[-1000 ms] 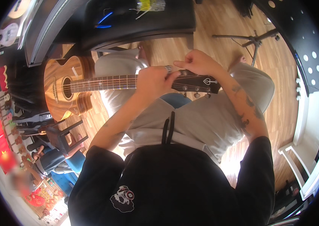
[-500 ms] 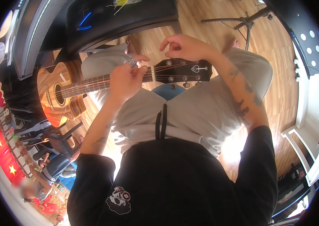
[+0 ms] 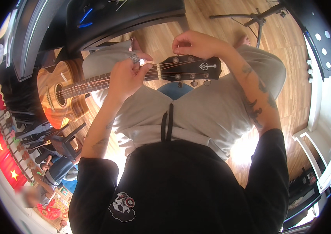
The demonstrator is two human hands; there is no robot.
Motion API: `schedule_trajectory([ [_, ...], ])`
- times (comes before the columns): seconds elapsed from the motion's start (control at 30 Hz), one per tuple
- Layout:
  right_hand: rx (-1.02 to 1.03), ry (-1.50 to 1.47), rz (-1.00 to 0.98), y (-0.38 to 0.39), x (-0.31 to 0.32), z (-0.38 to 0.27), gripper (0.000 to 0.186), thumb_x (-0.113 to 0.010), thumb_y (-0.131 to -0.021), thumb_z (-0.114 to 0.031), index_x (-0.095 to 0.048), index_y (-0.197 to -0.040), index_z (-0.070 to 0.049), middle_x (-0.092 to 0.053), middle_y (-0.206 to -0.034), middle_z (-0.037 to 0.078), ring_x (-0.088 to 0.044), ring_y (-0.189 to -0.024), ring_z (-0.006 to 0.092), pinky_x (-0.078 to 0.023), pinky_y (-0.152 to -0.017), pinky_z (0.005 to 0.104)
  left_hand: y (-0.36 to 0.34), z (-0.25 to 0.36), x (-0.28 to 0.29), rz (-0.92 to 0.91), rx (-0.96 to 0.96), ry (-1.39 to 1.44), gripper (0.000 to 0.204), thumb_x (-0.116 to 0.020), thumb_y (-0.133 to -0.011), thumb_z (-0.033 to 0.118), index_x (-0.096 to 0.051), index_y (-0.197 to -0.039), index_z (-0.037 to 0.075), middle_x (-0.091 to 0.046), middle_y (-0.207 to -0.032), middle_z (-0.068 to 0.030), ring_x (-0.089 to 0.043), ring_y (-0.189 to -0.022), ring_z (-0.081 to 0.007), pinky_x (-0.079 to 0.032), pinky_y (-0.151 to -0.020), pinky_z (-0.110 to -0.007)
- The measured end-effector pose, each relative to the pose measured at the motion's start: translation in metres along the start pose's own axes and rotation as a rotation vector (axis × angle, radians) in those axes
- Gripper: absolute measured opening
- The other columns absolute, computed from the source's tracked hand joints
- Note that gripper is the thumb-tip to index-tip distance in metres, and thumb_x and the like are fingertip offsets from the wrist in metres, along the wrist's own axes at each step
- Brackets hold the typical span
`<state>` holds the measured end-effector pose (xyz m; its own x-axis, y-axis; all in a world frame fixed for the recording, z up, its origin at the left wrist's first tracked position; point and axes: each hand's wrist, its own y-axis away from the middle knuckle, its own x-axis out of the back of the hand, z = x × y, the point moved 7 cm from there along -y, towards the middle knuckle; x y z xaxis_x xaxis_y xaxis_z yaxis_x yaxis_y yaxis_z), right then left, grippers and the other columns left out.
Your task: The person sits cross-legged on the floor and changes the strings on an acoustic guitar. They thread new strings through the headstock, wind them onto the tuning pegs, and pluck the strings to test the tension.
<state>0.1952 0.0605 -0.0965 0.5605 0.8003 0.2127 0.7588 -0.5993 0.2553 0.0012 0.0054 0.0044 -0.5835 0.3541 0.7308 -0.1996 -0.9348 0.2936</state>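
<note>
An acoustic guitar (image 3: 52, 89) with a wooden body lies across my grey-trousered lap, its dark headstock (image 3: 189, 66) pointing right. My left hand (image 3: 126, 80) grips the neck (image 3: 91, 85) just left of the nut, thumb across the strings, a silver ring on a finger. Above the top row of tuners, my right hand (image 3: 194, 45) has its fingers curled and pinched at the leftmost peg; whatever they hold is hidden or too small to make out.
A black padded bench (image 3: 134, 17) with blue items (image 3: 85, 19) stands ahead. A black stand (image 3: 257, 19) is at upper right, a white frame (image 3: 310, 152) at right. Another person (image 3: 44, 185), chairs (image 3: 66, 144) and red flags (image 3: 3, 154) are at lower left.
My left hand has moved leftward along with a slight leftward shift of the guitar. My right hand has risen and moved left over the headstock, its fingers curling in from a looser pose.
</note>
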Motion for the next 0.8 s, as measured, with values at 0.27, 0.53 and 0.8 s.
schedule_trajectory([
  [0.27,0.016,-0.091,-0.068,0.002,-0.005,-0.009,0.018,-0.055,-0.105,-0.018,-0.068,-0.110,-0.007,-0.066,-0.098,0.001,-0.060,-0.089,0.0117,-0.049,-0.081,0.0288,-0.001,-0.001,-0.003,-0.016,-0.027,0.045,0.011,-0.071,-0.095,0.008,-0.073,-0.104,0.003,-0.033,-0.059,0.0097,-0.027,-0.055,-0.0019,-0.023,-0.052,-0.024],
  [0.53,0.058,-0.185,-0.147,-0.004,0.000,-0.002,0.015,-0.059,-0.099,-0.012,-0.070,-0.101,-0.003,-0.069,-0.098,0.001,-0.062,-0.090,0.0122,-0.048,-0.082,0.0274,-0.003,-0.008,-0.004,-0.064,0.015,0.053,0.012,-0.071,-0.095,0.009,-0.073,-0.105,0.003,-0.036,-0.058,0.0091,-0.029,-0.054,-0.0021,-0.024,-0.051,-0.025],
  [0.8,-0.058,-0.106,-0.005,-0.003,0.002,-0.009,0.025,-0.065,-0.095,-0.012,-0.071,-0.117,-0.002,-0.070,-0.094,0.003,-0.064,-0.087,0.0126,-0.050,-0.081,0.0294,-0.004,-0.003,0.000,-0.077,0.045,-0.004,0.012,-0.072,-0.094,0.014,-0.074,-0.103,0.007,-0.039,-0.055,0.0043,-0.035,-0.051,-0.0083,-0.029,-0.051,-0.030],
])
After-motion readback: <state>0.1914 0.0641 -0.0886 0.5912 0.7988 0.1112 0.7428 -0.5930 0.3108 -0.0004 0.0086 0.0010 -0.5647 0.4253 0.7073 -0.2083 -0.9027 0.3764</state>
